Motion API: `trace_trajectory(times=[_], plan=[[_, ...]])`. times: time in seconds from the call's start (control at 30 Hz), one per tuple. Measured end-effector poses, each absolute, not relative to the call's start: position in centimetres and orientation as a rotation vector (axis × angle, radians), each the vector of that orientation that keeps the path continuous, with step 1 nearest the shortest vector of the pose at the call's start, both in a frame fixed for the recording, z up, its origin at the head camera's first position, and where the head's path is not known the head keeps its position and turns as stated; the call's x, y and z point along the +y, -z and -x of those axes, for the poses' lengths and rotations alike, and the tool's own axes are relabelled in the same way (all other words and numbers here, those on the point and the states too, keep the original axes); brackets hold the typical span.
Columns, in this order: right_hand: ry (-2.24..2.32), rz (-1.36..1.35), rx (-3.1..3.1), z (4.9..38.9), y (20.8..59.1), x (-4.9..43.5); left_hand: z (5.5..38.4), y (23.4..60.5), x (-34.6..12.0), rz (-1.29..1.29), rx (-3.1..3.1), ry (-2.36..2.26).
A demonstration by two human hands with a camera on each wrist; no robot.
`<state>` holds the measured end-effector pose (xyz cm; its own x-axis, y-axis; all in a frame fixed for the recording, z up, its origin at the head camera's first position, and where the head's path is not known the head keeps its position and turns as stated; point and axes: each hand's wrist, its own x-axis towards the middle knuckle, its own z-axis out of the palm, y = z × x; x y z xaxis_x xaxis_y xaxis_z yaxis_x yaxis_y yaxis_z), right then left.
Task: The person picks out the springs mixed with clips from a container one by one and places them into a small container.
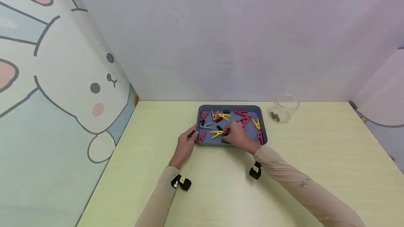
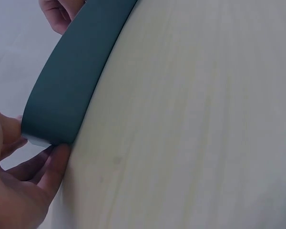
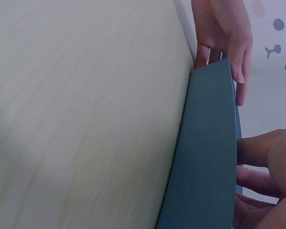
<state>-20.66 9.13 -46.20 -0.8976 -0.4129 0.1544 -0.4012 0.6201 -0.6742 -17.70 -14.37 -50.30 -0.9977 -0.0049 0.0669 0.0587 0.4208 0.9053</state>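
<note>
A blue-grey tray (image 1: 233,144) holds red, yellow, orange and grey plastic spring clips, along with small dark coil-shaped pieces. My left hand (image 1: 185,144) grips the tray's near left corner, thumb at the rim and fingers against the outer wall (image 2: 62,105). Over the near middle of the tray, my right hand (image 1: 236,135) reaches down with bent fingers beside a yellow clip (image 1: 216,133) and a black piece (image 1: 220,128). In the right wrist view the tray wall (image 3: 200,152) hides its fingertips, so I cannot tell whether they pinch anything.
A clear plastic cup (image 1: 285,108) stands on the pale wooden table (image 1: 309,157) to the right of the tray, with small dark coils (image 1: 277,117) seen at its base. A plain light wall (image 1: 208,45) rises behind the table, and a rabbit-patterned panel (image 1: 72,80) stands on the left.
</note>
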Motion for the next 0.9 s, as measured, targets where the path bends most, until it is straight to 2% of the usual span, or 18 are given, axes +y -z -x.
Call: trace_trajectory(times=[0.43, 0.73, 0.9], plan=[[1.307, 0.667, 2.745, 20.5, 45.9, 10.6, 17.5, 50.1, -14.8, 0.073, -2.579, 1.667], [1.361, 0.526, 2.64, 20.5, 44.9, 11.5, 17.5, 50.2, -14.7, 0.07, -2.582, 1.665], [1.385, 0.576, 2.608, 20.4, 44.4, 11.9, 17.5, 50.3, -14.8, 0.073, -2.583, 1.66]])
